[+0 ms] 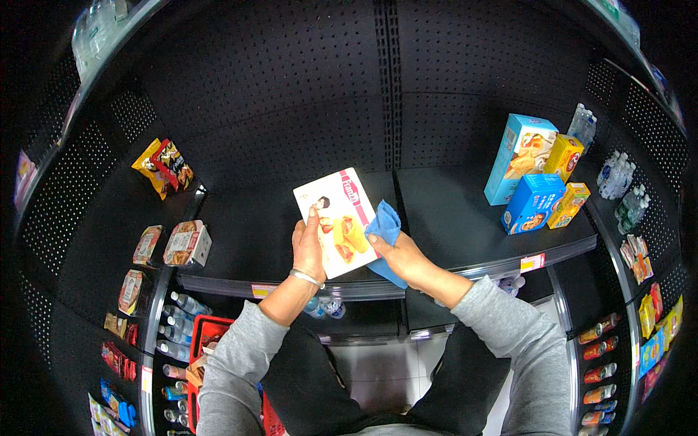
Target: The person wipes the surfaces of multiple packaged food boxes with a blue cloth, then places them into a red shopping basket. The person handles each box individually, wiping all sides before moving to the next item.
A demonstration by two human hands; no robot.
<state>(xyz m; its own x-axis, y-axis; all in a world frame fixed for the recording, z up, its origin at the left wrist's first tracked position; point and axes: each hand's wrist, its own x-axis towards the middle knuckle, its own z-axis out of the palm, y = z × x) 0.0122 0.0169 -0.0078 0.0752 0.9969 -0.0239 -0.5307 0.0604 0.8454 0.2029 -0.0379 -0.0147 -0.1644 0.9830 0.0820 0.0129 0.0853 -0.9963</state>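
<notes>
A white pastry box (339,256) with a pink band and a picture of filled rolls is held tilted above the front of a black shelf (245,229). My left hand (310,248) grips the box along its left side, thumb on the front face. At the opposite edge, my right hand (402,256) pinches a blue cloth (385,220) against the box. Part of the cloth hangs down below the right hand. The fingers behind the box are hidden.
On the right stand a tall light-blue carton (501,163), a blue box (531,204) and yellow boxes (570,204). Snack bags (163,166) and packaged trays (188,243) are at left. A red basket (197,332) stands low by my left arm. Bottles (177,327) line a lower shelf.
</notes>
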